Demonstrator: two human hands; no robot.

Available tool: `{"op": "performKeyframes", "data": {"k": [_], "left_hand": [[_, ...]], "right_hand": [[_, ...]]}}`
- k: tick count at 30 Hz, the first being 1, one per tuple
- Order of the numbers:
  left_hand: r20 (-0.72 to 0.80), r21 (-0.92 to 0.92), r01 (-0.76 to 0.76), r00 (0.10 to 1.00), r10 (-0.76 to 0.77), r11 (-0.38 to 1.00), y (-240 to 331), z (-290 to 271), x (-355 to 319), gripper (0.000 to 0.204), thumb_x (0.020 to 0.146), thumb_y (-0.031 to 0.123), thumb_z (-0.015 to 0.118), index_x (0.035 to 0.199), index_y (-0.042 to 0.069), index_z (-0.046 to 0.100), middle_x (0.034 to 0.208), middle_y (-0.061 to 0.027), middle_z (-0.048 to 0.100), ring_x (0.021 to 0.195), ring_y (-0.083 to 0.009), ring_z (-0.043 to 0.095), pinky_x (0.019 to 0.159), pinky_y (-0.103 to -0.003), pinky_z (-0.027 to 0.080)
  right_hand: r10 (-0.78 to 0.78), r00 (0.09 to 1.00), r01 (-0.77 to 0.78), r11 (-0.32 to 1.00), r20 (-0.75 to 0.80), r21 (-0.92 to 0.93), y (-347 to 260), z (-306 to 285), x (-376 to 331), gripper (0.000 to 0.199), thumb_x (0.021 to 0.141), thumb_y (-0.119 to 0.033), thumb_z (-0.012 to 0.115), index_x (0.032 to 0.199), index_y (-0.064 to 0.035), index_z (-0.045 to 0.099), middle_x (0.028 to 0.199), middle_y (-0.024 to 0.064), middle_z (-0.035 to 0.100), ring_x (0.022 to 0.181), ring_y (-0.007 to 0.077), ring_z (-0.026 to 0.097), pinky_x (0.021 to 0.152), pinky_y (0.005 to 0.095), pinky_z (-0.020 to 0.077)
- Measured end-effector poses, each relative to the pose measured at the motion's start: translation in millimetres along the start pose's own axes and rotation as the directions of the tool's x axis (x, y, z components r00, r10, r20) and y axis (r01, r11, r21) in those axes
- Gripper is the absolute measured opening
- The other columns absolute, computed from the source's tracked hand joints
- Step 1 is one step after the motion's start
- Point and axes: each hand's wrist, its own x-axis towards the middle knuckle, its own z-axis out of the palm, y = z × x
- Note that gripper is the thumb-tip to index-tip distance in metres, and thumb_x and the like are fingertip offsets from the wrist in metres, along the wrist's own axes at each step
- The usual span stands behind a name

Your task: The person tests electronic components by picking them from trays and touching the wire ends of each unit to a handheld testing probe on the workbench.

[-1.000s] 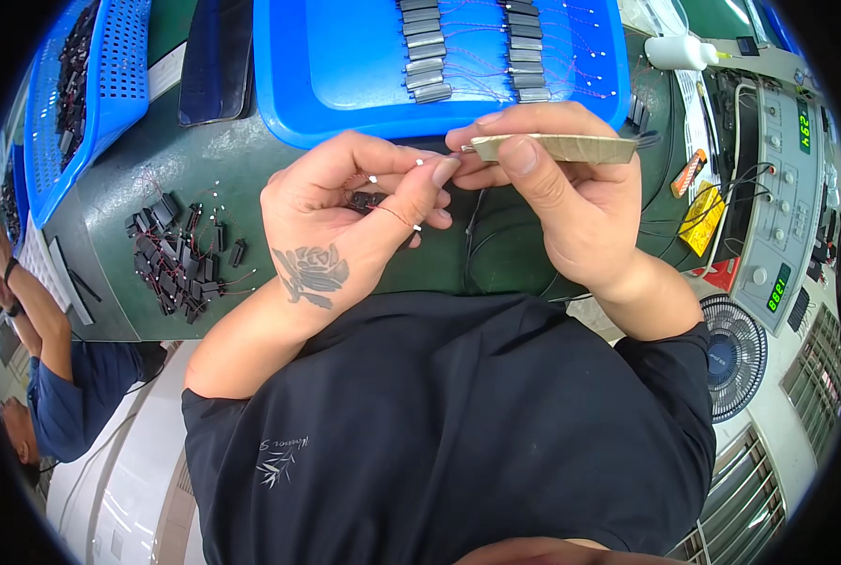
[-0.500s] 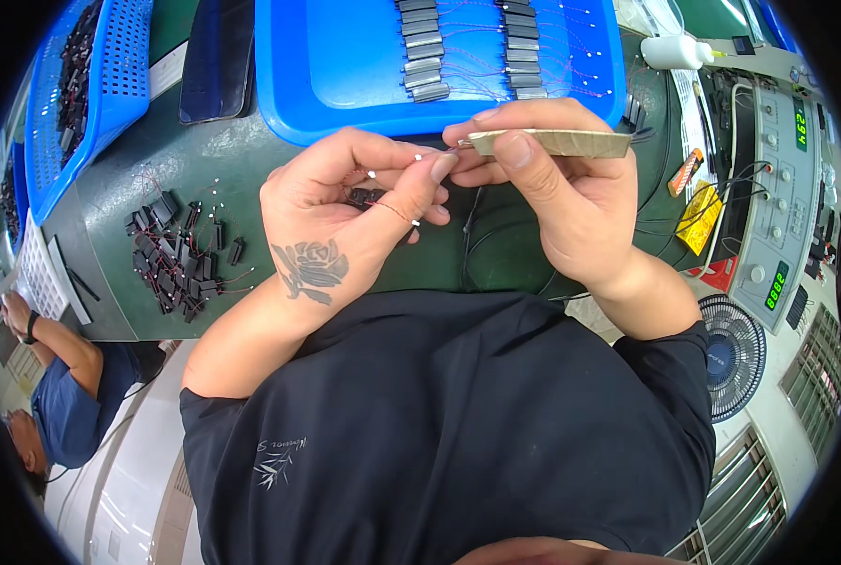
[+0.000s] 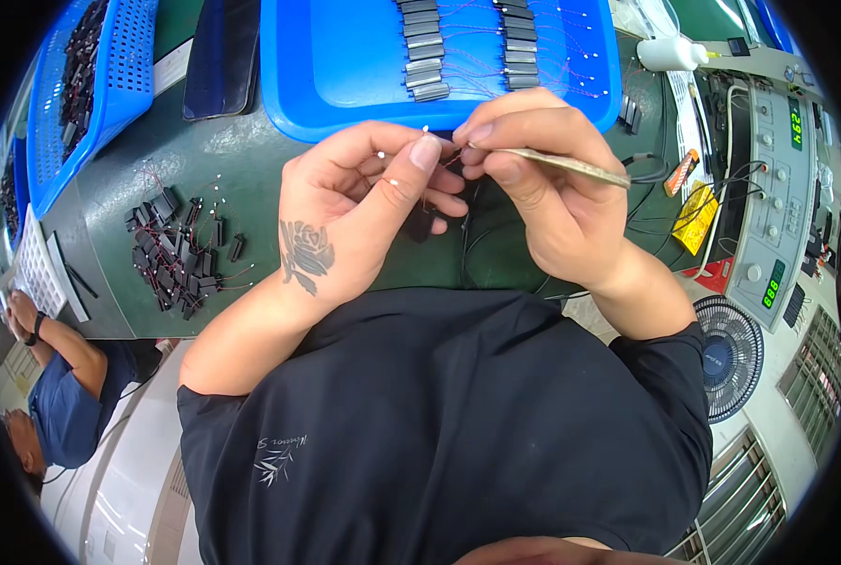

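Observation:
My left hand (image 3: 355,217) is curled around a small black component (image 3: 420,224) with thin red wires that run up between my fingers. My right hand (image 3: 543,188) pinches a pair of metal tweezers (image 3: 562,166), whose tip meets the wire ends by my left thumb. Both hands are held above the green work mat (image 3: 157,169), just in front of a blue tray (image 3: 345,66). The tray holds rows of grey wired components (image 3: 425,56).
A pile of small black components (image 3: 176,254) with leads lies on the mat to the left. A blue basket (image 3: 91,85) of dark parts stands far left. A control unit with green digits (image 3: 769,188), a white bottle (image 3: 670,52) and a fan (image 3: 731,353) are at right. Another person (image 3: 53,377) sits lower left.
The tweezers have tilted so their rear end points lower right, and their tip has shifted closer to my left thumb. Both hands stay together in the same place.

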Motion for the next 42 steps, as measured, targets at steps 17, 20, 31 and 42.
{"op": "performKeyframes", "data": {"k": [17, 20, 31, 42], "left_hand": [[0.144, 0.056, 0.270, 0.950, -0.275, 0.961, 14.3, -12.0, 6.5, 0.019, 0.110, 0.013, 0.069, 0.118, -0.002, 0.078, 0.101, -0.0131, 0.080, 0.085, -0.0134, 0.075, 0.083, -0.024, 0.061], [0.147, 0.040, 0.215, 0.965, -0.218, 0.976, 6.0, -13.7, 4.7, 0.019, 0.109, 0.012, 0.069, 0.119, -0.002, 0.077, 0.101, -0.0130, 0.080, 0.087, -0.0142, 0.076, 0.083, -0.024, 0.062], [0.079, 0.170, -0.013, 0.997, 0.000, 0.985, -3.9, -40.8, -5.7, 0.019, 0.109, 0.005, 0.067, 0.122, -0.006, 0.075, 0.100, -0.0145, 0.080, 0.094, -0.0197, 0.079, 0.091, -0.029, 0.065], [0.037, 0.098, -0.065, 0.997, 0.062, 0.993, -6.8, -30.9, -6.3, 0.016, 0.105, 0.002, 0.073, 0.118, -0.006, 0.076, 0.100, -0.0142, 0.081, 0.094, -0.0183, 0.079, 0.088, -0.026, 0.065]], "right_hand": [[-0.170, 0.954, 0.057, 0.912, 0.247, 0.407, -19.8, 10.8, -2.3, 0.016, 0.101, -0.028, 0.082, 0.105, -0.0130, 0.078, 0.107, 0.0111, 0.080, 0.091, 0.0221, 0.069, 0.084, 0.0343, 0.0580], [-0.136, 0.952, 0.004, 0.901, 0.273, 0.433, -21.1, 12.4, -2.4, 0.015, 0.100, -0.027, 0.083, 0.103, -0.0123, 0.079, 0.105, 0.0112, 0.080, 0.089, 0.0224, 0.069, 0.083, 0.0344, 0.0585], [0.060, 0.915, -0.237, 0.880, 0.398, 0.411, -23.2, 4.9, -6.1, 0.009, 0.092, -0.008, 0.087, 0.098, -0.0040, 0.082, 0.098, 0.0124, 0.080, 0.080, 0.0248, 0.072, 0.076, 0.0346, 0.0597], [-0.086, 0.946, 0.199, 0.916, 0.312, -0.349, -12.2, -5.6, 6.0, 0.007, 0.097, 0.000, 0.077, 0.104, 0.0013, 0.078, 0.104, 0.0198, 0.080, 0.082, 0.0285, 0.077, 0.074, 0.0333, 0.0627]]}}
